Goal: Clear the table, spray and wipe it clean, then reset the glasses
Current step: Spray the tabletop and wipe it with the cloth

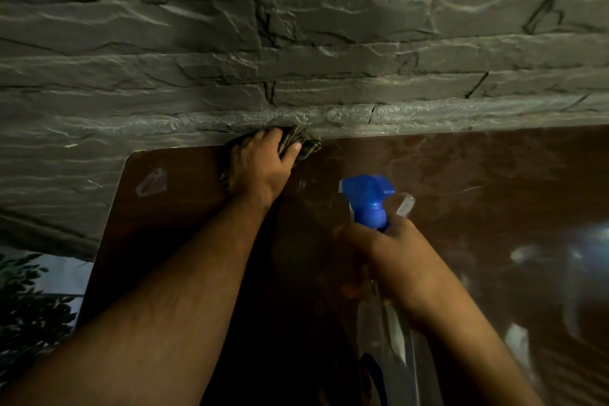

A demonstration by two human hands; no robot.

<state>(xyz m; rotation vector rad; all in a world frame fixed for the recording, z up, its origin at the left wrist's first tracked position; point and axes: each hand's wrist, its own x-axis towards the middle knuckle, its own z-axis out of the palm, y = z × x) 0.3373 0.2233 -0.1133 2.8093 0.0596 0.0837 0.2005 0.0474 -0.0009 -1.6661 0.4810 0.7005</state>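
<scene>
A dark brown glossy table [461,175] runs along a grey stone wall. My left hand [260,168] grips a dark checked cloth [304,145] and presses it on the table's far edge, right against the wall. My right hand [385,250] holds a spray bottle [369,198] by its neck; the blue trigger head points forward over the table, and the clear body hangs below my wrist. No glasses are in view.
The grey stone wall [296,43] bounds the table at the back. The table's rounded left corner [131,158] is visible, with dark foliage [29,306] beyond it at lower left. Light reflections shine on the tabletop at right [560,257].
</scene>
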